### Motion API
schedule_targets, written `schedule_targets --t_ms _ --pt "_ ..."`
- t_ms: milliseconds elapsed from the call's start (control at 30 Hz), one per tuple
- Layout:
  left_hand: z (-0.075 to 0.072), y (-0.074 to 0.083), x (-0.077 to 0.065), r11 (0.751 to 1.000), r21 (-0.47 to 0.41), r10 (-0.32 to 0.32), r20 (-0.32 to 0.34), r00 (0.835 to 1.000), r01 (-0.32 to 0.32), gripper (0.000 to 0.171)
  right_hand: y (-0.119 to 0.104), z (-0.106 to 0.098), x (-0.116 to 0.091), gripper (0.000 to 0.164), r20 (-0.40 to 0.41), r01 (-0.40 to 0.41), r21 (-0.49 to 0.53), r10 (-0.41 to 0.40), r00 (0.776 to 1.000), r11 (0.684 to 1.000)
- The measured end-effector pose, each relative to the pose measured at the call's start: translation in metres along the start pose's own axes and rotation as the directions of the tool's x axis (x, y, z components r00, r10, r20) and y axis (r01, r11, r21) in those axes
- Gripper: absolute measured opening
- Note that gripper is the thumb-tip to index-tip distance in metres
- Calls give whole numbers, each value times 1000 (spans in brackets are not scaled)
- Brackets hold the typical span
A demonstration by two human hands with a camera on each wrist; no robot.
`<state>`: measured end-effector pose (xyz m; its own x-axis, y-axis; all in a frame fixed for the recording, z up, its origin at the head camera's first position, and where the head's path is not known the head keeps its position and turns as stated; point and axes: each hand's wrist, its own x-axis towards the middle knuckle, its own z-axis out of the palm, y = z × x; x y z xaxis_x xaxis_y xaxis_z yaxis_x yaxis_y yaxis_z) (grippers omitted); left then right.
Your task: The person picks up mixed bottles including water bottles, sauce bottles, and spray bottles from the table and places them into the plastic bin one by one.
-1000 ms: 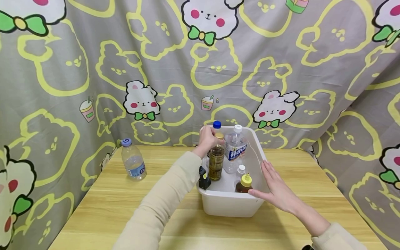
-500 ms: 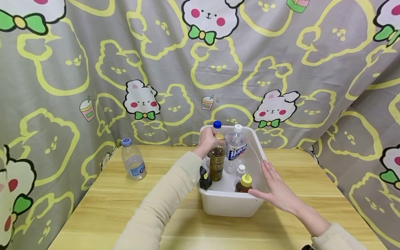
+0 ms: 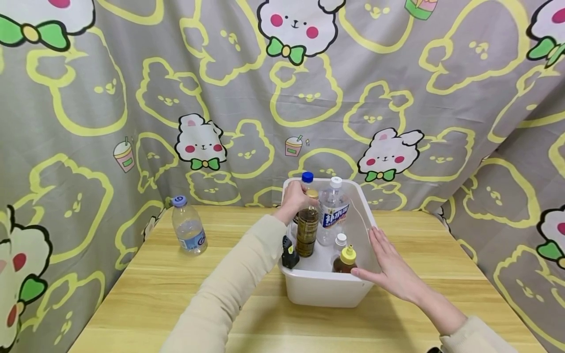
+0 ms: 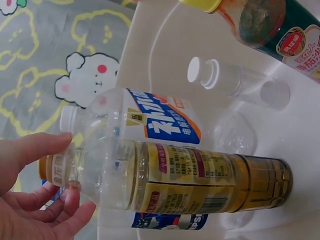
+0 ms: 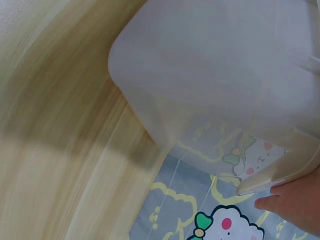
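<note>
A white plastic bin (image 3: 324, 291) stands on the wooden table (image 3: 176, 294) with several bottles upright in it. My left hand (image 3: 295, 197) grips the neck of a brown tea bottle (image 3: 307, 231), which stands in the bin's left part. The left wrist view shows my left hand (image 4: 67, 170) around that neck, the tea bottle (image 4: 200, 177) lying against a clear bottle with a blue and white label (image 4: 160, 120). My right hand (image 3: 383, 260) rests flat, fingers straight, against the bin's right wall. The right wrist view shows the bin's corner (image 5: 210, 75) and a fingertip (image 5: 295, 205).
The bin also holds a clear white-capped bottle (image 3: 333, 213), a blue-capped bottle (image 3: 306, 176), a small white-capped bottle (image 3: 340, 240) and a yellow-capped brown bottle (image 3: 346, 260). A water bottle (image 3: 189, 226) stands at the table's far left. A patterned curtain (image 3: 282, 98) hangs behind.
The tea bottle has sunk slightly lower into the bin with my left hand on its neck. My right hand stays against the bin.
</note>
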<state>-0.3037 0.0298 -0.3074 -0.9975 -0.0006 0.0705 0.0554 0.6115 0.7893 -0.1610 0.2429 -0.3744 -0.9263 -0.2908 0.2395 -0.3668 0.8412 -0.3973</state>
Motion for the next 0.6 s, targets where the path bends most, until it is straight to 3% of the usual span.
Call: schedule_targets --t_ms 300,600 --pt "-10 3 -4 1000 -9 7 42 999 -6 34 0 0 0 96 0 0 4 0 1000 1000" --pt "-24 6 -11 1000 -6 8 60 998 -8 37 -1 0 0 95 1 -1 5 1 1000 1000"
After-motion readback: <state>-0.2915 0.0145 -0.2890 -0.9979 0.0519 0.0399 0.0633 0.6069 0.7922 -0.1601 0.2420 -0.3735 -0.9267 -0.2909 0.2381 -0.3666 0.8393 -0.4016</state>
